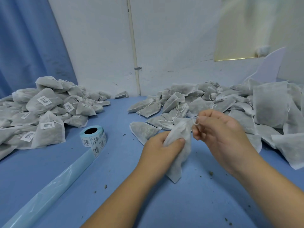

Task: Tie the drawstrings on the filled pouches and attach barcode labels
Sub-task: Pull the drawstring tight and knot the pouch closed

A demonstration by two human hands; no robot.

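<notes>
Centre frame: left hand [162,145] holds the pouch [179,155] by its gathered neck, grip closed round the fabric. The pouch hangs upright and its bottom corner seems to touch the table [115,186]. Right hand [220,134], just right of it, pinches the drawstring [196,121] loop above the neck, grip narrow on the string.

Step in hand looks like knotting. To do it well, bunch the neck tight, pull the loop snug against the gathers, and don't tilt the pouch or the filling may spill. No label on it yet.

Label roll [93,136] sits centre left, with the backing strip [49,191] trailing to lower left. Labelled pile [44,109] at left, unlabelled pile [230,102] at right. The table is blue, with crumbs scattered on it. Blue curtain [24,46] upper left, white wall [164,38] behind, pipe [134,46] running down it.
</notes>
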